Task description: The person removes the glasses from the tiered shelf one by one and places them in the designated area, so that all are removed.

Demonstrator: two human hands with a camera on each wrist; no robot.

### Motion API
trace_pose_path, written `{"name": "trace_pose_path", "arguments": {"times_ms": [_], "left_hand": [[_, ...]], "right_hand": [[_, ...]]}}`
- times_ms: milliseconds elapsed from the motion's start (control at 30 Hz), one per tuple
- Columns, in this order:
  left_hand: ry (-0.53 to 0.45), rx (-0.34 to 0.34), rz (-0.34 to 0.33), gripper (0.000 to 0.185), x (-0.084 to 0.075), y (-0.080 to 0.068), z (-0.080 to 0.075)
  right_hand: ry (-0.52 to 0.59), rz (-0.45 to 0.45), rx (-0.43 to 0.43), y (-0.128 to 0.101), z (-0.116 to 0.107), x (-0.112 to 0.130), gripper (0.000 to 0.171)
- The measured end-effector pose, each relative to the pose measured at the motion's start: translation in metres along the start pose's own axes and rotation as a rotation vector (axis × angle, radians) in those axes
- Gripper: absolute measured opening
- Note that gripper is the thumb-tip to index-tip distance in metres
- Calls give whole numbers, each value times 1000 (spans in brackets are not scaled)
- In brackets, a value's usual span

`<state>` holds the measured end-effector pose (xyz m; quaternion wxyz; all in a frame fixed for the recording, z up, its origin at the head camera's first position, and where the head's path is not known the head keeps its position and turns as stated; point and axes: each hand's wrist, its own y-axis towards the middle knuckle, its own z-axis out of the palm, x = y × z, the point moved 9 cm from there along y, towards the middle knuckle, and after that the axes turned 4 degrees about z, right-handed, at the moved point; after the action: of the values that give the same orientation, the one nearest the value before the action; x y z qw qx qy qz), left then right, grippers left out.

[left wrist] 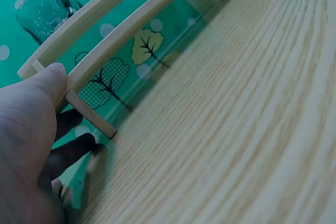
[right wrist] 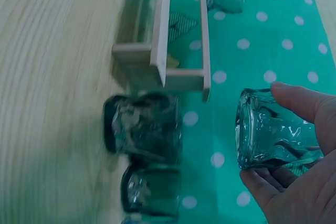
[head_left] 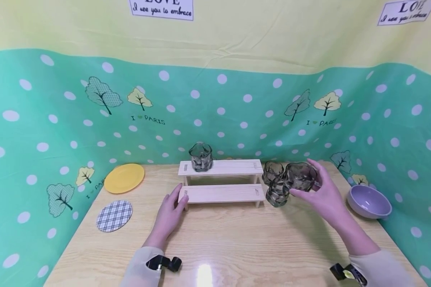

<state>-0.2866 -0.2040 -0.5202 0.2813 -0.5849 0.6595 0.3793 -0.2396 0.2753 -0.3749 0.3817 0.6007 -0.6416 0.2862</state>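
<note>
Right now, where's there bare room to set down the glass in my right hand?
The lower step is bare; the upper step is free right of the glass standing there. Open table lies in front. It's crowded at the rack's right end, by two glasses.

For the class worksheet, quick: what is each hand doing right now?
Left hand: open, thumb touching the wooden step shelf.
Right hand: holding a glass cup.

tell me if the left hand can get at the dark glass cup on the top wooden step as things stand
Probably yes. The left hand rests at the left end of the pale two-step wooden rack and holds nothing, and the dark glass cup stands alone on the top step, with nothing between them.
</note>
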Motion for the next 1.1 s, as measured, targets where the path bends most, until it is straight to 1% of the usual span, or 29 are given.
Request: {"name": "trace_pose_path", "arguments": {"times_ms": [200,400,500,633,800,967,1100], "left_hand": [[-1,2,15,70,-2,0,0],[-1,0,12,69,-1,0,-1],[2,0,23,69,-2,1,-1],[-2,5,37,69,-4,2,0],[-5,7,33,69,-4,2,-1],[-4,7,38,70,-4,3,-1],[-8,6,31,69,-4,2,0]], "right_hand": [[-15,21,-23,0,-13,-20,124],[-34,41,-41,5,-17,-38,124],[-43,60,-46,8,-18,-47,125],[-71,93,-44,12,-15,-62,127],[-88,128,-26,18,-8,-78,128],[-87,118,-16,26,-1,-90,126],[-92,85,-9,33,5,-97,124]]}}
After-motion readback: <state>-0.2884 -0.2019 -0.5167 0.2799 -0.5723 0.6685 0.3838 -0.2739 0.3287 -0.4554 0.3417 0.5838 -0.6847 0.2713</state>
